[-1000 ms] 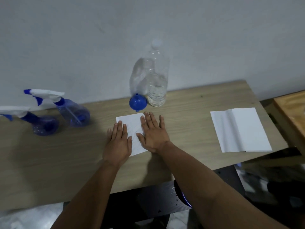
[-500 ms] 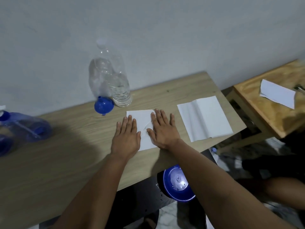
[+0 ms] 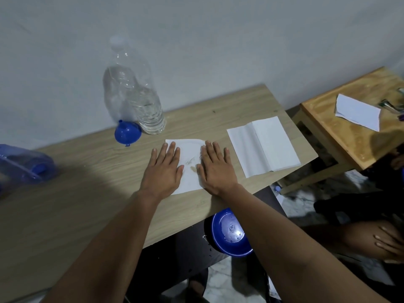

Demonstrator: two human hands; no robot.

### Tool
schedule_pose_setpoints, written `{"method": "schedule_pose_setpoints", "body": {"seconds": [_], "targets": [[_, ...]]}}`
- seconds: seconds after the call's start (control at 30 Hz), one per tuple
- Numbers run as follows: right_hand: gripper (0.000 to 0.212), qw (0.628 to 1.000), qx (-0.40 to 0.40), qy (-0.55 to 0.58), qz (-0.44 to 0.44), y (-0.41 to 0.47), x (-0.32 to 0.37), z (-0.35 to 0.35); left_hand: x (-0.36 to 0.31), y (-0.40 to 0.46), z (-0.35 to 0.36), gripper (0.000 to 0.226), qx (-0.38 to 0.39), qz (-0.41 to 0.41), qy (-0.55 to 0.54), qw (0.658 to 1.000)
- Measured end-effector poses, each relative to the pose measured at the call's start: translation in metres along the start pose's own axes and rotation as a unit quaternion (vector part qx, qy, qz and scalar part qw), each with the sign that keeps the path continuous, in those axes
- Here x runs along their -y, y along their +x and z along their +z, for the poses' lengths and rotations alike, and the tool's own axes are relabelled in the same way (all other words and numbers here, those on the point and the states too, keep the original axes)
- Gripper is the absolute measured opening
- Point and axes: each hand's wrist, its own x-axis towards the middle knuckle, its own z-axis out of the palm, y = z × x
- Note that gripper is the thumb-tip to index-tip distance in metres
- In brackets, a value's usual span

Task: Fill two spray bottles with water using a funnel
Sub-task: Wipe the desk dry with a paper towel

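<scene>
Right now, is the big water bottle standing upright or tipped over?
Upright. The water bottle stands on its base on the table, cap on top, beside the blue funnel.

Funnel left of water bottle, behind napkin.

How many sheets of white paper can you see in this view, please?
3. One sheet lies under both hands on the table; a folded sheet lies to its right near the table edge; a third sheet lies on the side table.
</scene>
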Motion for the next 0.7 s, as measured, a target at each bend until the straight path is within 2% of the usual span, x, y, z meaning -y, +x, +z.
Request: {"method": "schedule_pose_setpoints", "body": {"seconds": [0.37, 0.53, 0.7], "targets": [[0.071, 0.998, -0.031, 0.001, 0.05, -0.038, 0.013, 0.016, -0.027, -0.024, 0.004, 0.065, 0.02, -0.002, 0.002, 1.0], [0.072, 0.997, -0.012, -0.005, 0.077, -0.049, 0.035, 0.022, -0.012, -0.047, 0.005, 0.065, 0.015, 0.02, -0.007, 1.0], [0.076, 0.998, -0.01, -0.002, 0.069, -0.046, 0.071, 0.03, 0.016, -0.074, 0.004, 0.065, 0.015, 0.02, 0.0, 1.0]]}}
